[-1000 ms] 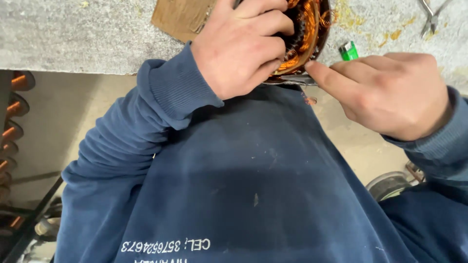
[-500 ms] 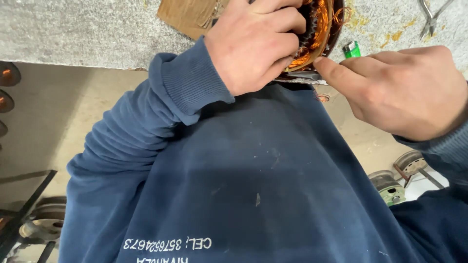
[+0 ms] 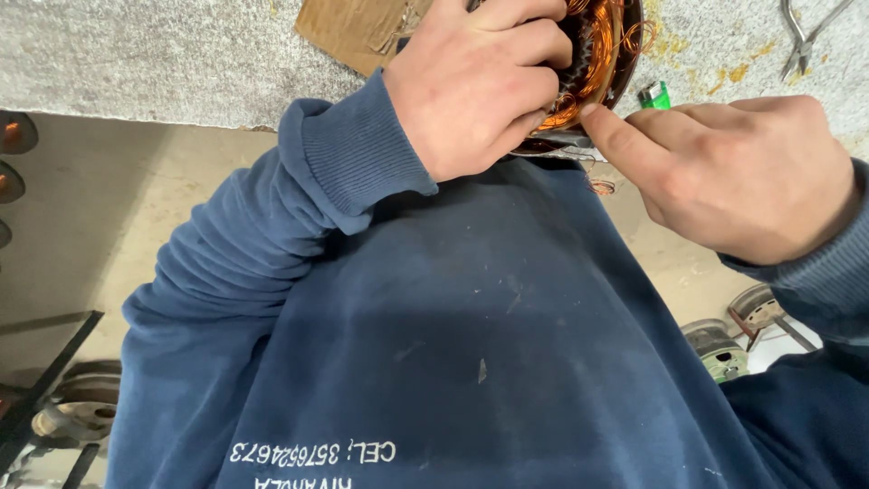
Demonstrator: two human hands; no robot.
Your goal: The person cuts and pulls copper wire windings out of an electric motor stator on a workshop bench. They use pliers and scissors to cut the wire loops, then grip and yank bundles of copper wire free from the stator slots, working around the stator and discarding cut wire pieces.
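Copper wire fills the round dark metal motor housing [image 3: 605, 63] at the top of the view, packed in orange coils inside its ring, and a few loose strands [image 3: 599, 186] curl out below its lower rim. That housing sits at the near edge of a grey speckled stone bench [image 3: 163, 54], partly over a piece of brown cardboard [image 3: 348, 27]. The left hand [image 3: 480, 86] is clenched around the housing's near side, fingers curled into the windings. The right hand [image 3: 724, 172] is loosely curled, its forefinger stretched out with the tip touching the rim; whether it pinches a strand cannot be made out. Most of the housing is hidden behind the left hand and cut off by the top of the frame. A green lighter [image 3: 654, 94] shows only in part behind the right hand, and pliers [image 3: 801, 41] lie further back. A navy sweatshirt [image 3: 471, 344] fills the lower view over a pale concrete floor [image 3: 100, 226], with other metal parts [image 3: 724, 349] blurred at the edges.
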